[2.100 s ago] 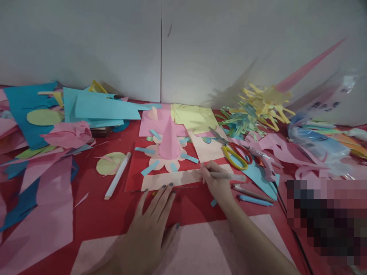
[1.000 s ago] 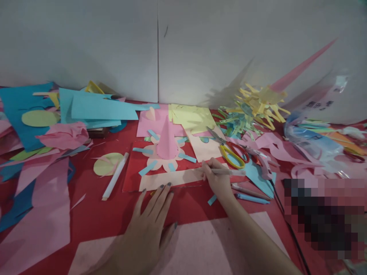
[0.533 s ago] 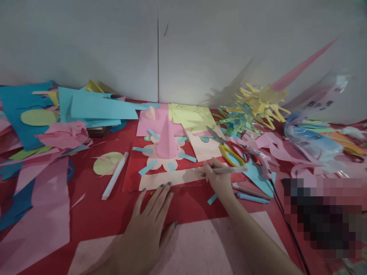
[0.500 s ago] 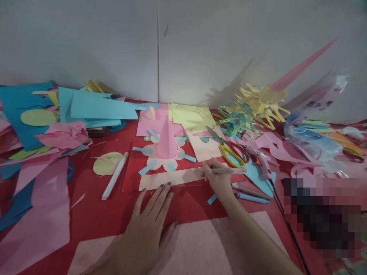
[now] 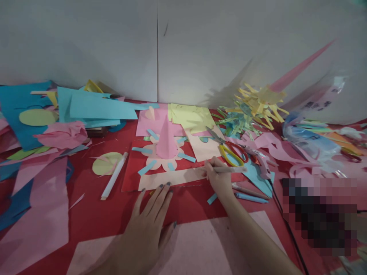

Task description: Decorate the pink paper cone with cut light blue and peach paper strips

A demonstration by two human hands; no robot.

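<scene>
A pale peach paper strip [image 5: 179, 177] lies on a red sheet in front of me. My left hand [image 5: 147, 225] rests flat with its fingers spread, the fingertips at the strip's lower edge. In my right hand [image 5: 220, 181] is a pen [image 5: 235, 169], pinched near its tip, which my fingers hide over the strip's right part. Just behind the strip stands a pink paper cone [image 5: 165, 143] on a peach paper flower [image 5: 156, 165]. Small blue paper tabs [image 5: 147, 167] lie on several of its petals.
Yellow-handled scissors [image 5: 232, 156], a pink glue gun [image 5: 264, 168] with a black cord and a blue pen [image 5: 250, 198] lie to the right. A white stick [image 5: 114, 176] lies left. Paper scraps [image 5: 47, 206] cover the left side. A fringed paper piece [image 5: 260, 103] stands back right.
My right hand with the pen has shifted slightly to the right along the strip. My left hand stays in place.
</scene>
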